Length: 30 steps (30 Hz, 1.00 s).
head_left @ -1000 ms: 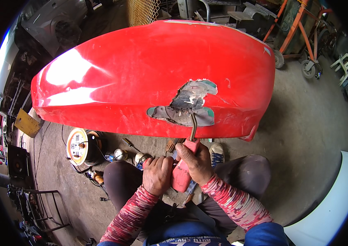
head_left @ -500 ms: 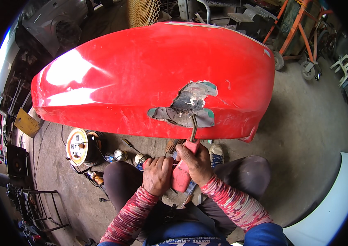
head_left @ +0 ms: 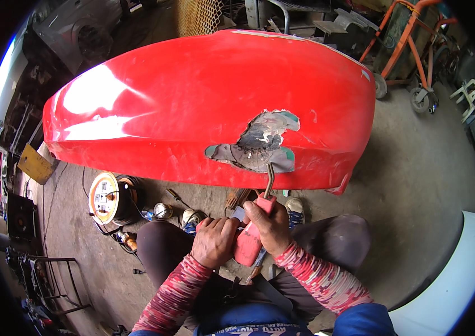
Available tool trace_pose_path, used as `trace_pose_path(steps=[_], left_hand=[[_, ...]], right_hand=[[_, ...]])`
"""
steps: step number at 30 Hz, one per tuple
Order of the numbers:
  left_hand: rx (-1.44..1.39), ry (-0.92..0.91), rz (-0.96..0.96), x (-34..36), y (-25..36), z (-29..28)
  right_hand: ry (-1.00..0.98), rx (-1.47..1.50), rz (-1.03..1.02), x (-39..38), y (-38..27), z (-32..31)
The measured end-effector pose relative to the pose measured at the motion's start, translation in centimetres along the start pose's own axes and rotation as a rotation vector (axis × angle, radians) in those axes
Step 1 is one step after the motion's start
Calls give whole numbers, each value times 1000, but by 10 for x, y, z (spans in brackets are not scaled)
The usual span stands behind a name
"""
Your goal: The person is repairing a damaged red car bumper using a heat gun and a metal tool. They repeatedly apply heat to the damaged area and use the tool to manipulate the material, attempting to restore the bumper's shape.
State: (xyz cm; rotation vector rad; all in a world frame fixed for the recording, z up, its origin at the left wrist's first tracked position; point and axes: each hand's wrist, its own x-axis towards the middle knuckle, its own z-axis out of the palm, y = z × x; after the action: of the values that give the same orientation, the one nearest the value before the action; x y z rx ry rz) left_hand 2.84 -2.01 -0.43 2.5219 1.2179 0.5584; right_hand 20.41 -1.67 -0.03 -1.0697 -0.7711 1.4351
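Observation:
A large glossy red car body panel (head_left: 193,106) fills the upper middle of the view. It has a bare, grey and scorched patch (head_left: 257,144) near its lower edge. My right hand (head_left: 271,224) grips a red-handled tool (head_left: 251,238) whose bent metal tip (head_left: 269,178) reaches up to the patch's lower edge. My left hand (head_left: 215,241) holds the tool's lower end from the left. Both forearms wear red patterned sleeves, and my knees in dark trousers spread below the panel.
An orange and white cable reel (head_left: 106,196) stands on the concrete floor at the left, with small cans (head_left: 163,210) beside it. An orange wheeled cart (head_left: 411,50) is at the back right. A white panel (head_left: 450,291) lies at the lower right.

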Motion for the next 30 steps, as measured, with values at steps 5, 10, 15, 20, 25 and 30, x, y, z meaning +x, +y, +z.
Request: trace_pose_path(steps=[5, 10, 15, 20, 25, 30], left_hand=[[35, 1, 57, -15, -8, -8], [54, 13, 12, -44, -13, -23], [142, -65, -90, -70, -18, -29], [160, -50, -136, -90, -32, -26], [143, -165, -275, -103, -39, -29], [121, -187, -356, -98, -41, -30]], right_hand=[[-63, -113, -62, -13, 8, -1], [-270, -331, -41, -12, 20, -3], [-466, -360, 147, 9, 37, 2], [-669, -418, 428, 28, 48, -5], [-829, -325, 889, 60, 69, -28], [-143, -449, 905, 81, 191, -119]])
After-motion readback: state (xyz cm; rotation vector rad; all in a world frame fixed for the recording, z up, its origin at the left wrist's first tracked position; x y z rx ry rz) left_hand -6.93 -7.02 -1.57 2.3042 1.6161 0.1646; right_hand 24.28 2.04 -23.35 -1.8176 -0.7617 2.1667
